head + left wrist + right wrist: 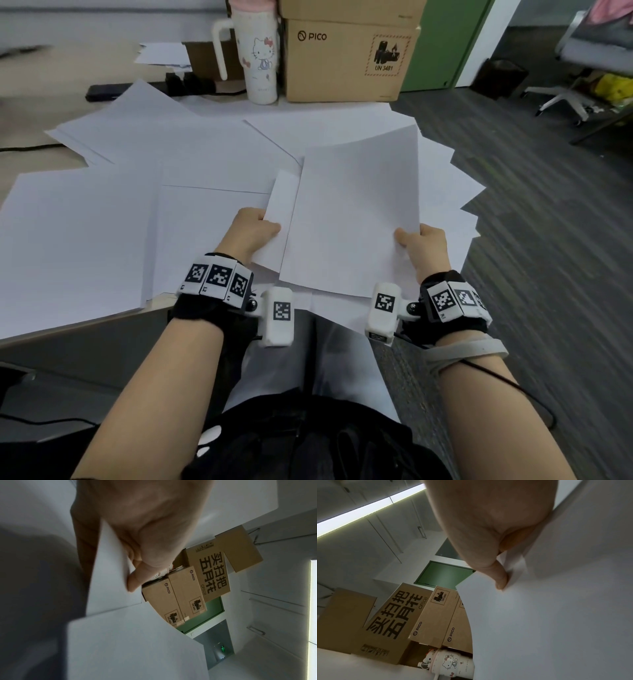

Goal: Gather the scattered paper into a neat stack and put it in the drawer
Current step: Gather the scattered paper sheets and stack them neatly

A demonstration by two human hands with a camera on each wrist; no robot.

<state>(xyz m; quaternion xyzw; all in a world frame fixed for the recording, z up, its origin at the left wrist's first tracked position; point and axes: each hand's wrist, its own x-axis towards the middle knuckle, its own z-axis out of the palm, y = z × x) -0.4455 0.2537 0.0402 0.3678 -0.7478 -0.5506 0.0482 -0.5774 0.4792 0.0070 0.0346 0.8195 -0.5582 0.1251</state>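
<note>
Sheets of plain white paper [356,212] are held in a loose, fanned bunch above the near right corner of the pale wooden surface [30,161], their corners sticking out raggedly past its right edge. More white sheets [137,192] lie scattered and overlapping across the surface from the near edge toward the far edge. The left hand [251,233] pinches the bunch's left side, thumb on top and fingers curled beneath; the right hand [423,243] pinches the lower right corner the same way.

At the far edge stands a brown cardboard box [349,58] printed "PICO", with a hazard label reading "UN 3481"; the wrist views show a second PICO box stacked with it and a larger brown carton [388,622] marked "CF508" beside large Chinese characters. Just left of the boxes stands a white handled tumbler with a Hello Kitty drawing and pink lid [257,54]. A black power strip [150,87] lies further left. Beyond the right edge are dark grey carpet [548,240], a green panel [442,44] and a white-legged office chair [582,68].
</note>
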